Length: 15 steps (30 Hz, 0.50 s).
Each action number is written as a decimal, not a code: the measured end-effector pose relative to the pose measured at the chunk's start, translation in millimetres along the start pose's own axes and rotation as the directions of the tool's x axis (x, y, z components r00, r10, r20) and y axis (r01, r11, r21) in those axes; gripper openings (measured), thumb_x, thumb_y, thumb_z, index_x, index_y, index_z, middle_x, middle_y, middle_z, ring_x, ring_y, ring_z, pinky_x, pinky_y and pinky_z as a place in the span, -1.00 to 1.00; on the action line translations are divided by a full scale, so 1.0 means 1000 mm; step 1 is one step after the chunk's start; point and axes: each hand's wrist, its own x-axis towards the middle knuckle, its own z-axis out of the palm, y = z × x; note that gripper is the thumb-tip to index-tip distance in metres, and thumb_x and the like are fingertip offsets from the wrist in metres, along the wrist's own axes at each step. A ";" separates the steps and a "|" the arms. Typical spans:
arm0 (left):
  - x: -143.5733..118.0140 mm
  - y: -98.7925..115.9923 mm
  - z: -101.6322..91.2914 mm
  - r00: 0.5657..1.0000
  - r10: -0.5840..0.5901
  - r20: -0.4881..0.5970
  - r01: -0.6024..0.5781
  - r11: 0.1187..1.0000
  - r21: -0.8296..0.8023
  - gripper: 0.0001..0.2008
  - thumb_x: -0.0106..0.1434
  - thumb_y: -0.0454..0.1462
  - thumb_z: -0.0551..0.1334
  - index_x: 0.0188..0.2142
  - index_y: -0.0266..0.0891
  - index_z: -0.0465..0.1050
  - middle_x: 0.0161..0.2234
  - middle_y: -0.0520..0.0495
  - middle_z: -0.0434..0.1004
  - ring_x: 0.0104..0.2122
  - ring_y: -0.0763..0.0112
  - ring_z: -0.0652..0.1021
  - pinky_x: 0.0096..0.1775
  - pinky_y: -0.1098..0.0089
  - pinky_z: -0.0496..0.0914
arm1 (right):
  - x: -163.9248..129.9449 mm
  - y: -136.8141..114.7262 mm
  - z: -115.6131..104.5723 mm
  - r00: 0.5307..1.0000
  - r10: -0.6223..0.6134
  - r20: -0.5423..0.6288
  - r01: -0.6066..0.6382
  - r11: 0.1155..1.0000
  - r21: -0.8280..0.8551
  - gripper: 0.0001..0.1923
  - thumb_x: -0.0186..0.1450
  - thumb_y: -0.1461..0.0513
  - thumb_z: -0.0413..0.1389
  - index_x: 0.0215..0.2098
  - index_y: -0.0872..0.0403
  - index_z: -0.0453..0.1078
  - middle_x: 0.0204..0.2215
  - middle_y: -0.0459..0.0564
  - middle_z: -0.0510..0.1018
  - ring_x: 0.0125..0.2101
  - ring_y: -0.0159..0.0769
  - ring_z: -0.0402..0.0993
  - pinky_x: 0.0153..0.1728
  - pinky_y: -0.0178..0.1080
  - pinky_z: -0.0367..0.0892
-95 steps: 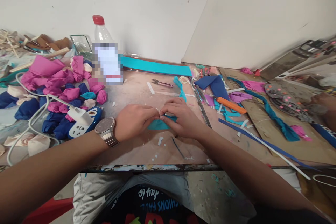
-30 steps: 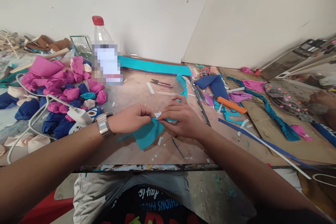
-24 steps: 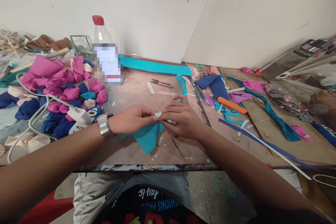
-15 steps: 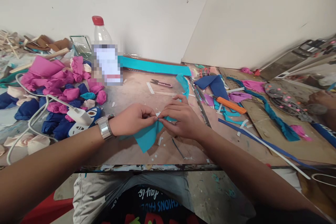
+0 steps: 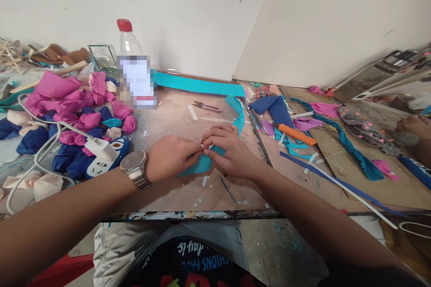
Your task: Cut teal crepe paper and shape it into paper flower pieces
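Both hands meet near the middle of the desk [image 5: 175,121], a bit in from its front edge, working a piece of teal fabric [image 5: 199,166] that looks soft and matte like felt. The left hand [image 5: 173,157] and right hand [image 5: 227,152] each have fingertips pinched together on the fabric's top edge, right where the hands touch, so the grip is clamped on the cloth with the flat, roughly triangular part lying on the desk just below and between them. A thin teal strip [image 5: 238,114] curls up from behind the right hand toward the back edge. The left wrist has a metal-link watch [image 5: 135,168] (round grey face). Toward the left edge there's a heap of rolled pink and navy fabric buds [image 5: 79,112], with a white power strip [image 5: 101,157] and cable in front of it. Small thread snips [image 5: 207,106] lie further back, an orange-handled cutter [image 5: 296,134] sits toward the right, and a clear plastic bottle [image 5: 129,49] with a red cap stands near the back edge.
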 end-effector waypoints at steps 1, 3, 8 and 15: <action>0.000 0.000 0.000 1.000 0.009 0.002 -0.009 1.000 0.005 -0.71 0.47 -0.19 0.09 -0.26 -0.21 0.55 -0.39 -0.06 0.63 -0.43 0.33 0.55 -0.44 0.34 0.06 | 0.000 -0.001 -0.001 1.000 0.001 0.020 -0.001 1.000 -0.002 -0.92 0.40 0.28 0.10 -0.26 0.03 0.43 -0.10 -0.03 0.61 0.05 -0.12 0.35 0.13 0.03 0.08; -0.001 0.000 0.000 1.000 0.015 -0.002 -0.015 1.000 0.001 -0.69 0.49 -0.18 0.06 -0.23 -0.20 0.55 -0.37 -0.05 0.64 -0.41 0.33 0.57 -0.44 0.35 0.09 | 0.000 -0.001 -0.002 0.998 0.003 0.055 -0.002 1.000 -0.005 -0.90 0.43 0.27 0.05 -0.25 0.03 0.40 -0.08 -0.01 0.59 0.09 -0.10 0.33 0.14 0.04 0.07; 0.000 -0.002 0.000 1.000 -0.027 0.003 0.027 0.997 -0.066 -0.68 0.51 -0.17 0.05 -0.20 -0.19 0.56 -0.33 -0.04 0.66 -0.38 0.32 0.58 -0.38 0.36 0.17 | -0.001 0.001 -0.001 0.998 0.020 0.054 -0.020 1.000 0.008 -0.91 0.44 0.23 0.07 -0.23 0.02 0.39 -0.09 -0.01 0.58 0.10 -0.10 0.32 0.15 0.04 0.04; 0.000 -0.003 0.002 0.998 -0.057 0.001 0.056 0.973 -0.224 -0.70 0.49 -0.16 0.10 -0.24 -0.21 0.57 -0.39 -0.03 0.63 -0.41 0.34 0.54 -0.34 0.36 0.19 | -0.001 0.002 -0.001 0.998 -0.018 0.067 0.016 0.999 0.042 -0.85 0.47 0.23 0.00 -0.25 0.03 0.37 -0.12 0.00 0.58 0.06 -0.12 0.34 0.13 0.02 0.06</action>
